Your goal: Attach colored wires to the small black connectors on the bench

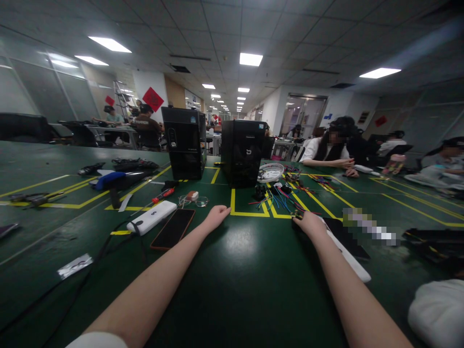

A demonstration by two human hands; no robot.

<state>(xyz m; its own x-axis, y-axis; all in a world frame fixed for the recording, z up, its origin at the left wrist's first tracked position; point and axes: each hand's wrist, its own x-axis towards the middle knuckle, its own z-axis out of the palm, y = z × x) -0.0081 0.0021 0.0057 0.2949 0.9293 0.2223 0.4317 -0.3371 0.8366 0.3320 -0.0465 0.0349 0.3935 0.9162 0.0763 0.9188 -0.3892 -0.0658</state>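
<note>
My left hand (218,214) rests on the green table as a loose fist, with nothing visible in it. Near it lie a dark phone (174,229) with an orange edge and a pair of eyeglasses (200,200). On the other side, my right hand (311,224) has its fingers curled at a small black piece (297,213), too small to identify. Just beyond that hand spreads a tangle of coloured wires (277,198). A long white object (350,256) and a flat black sheet (344,237) lie beside the right wrist.
Two black computer towers (184,145) stand ahead. A white power strip (152,217), a red screwdriver (163,195) and a blue-handled tool (112,181) are at left. Beyond the wires sits a white basket (271,172). A person (335,145) leans on the table at far right.
</note>
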